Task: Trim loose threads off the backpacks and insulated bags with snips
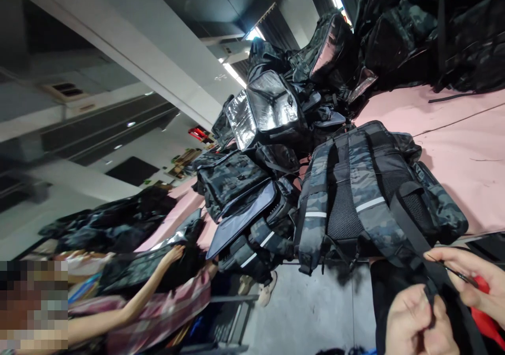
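I work at a pink-topped table (461,126), a dark seam running across it, in a room with a pale ceiling beam (130,50), a lit strip light (234,74) and a grey floor (311,302). Dark bags (410,34) are heaped along its far side; near the middle an open bag (274,105) shows its silvery lining. Off to my left, a co-worker's hand (173,254) touches another dark bag.

The camouflage backpack (374,186) lies right before me at the table's near edge, its back panel and shoulder straps facing up. The straps run along its length, so its top end points away from me toward the heap, and its lower end comes to the edge nearest me.

My left hand (418,321) has its fingers pinched on a black strap (433,277) at the backpack's lower right. The fingers of my right hand (473,276) are closed around a slim dark tool (460,275); something red (489,323) shows below, and I can't tell what. Pale letter-like marks (418,173) show on the backpack's right side, too slanted to read.
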The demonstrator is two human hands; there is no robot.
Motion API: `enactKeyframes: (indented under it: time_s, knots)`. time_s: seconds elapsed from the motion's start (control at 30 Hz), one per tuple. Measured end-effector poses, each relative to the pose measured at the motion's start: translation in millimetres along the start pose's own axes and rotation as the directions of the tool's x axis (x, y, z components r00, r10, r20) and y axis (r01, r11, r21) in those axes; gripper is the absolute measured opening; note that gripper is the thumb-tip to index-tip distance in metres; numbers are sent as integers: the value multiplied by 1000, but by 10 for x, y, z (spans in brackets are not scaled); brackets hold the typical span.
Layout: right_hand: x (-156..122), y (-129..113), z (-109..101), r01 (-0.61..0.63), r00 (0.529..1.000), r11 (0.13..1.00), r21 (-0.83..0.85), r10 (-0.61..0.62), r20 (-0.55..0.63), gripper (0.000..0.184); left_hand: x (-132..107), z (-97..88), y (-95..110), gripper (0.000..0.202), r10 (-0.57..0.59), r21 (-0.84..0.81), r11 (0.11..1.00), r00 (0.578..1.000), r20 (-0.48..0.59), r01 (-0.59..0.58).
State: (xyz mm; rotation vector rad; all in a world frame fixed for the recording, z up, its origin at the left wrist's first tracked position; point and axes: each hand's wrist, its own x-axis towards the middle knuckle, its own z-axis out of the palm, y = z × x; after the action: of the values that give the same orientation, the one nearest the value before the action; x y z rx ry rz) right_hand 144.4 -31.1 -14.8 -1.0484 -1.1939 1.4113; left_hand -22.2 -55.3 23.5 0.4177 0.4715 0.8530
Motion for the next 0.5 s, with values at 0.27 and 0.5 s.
enactKeyframes:
  time_s: [0.27,0.5]
  knots:
    - [85,-273,117,-198,959,973,115,168,227,33,95,104,-211,56,243,301,945,895,-374,-131]
    - [41,-85,79,-47,994,986,-161,62,92,30,-10,47,-75,35,668,753,639,598,-444,-155]
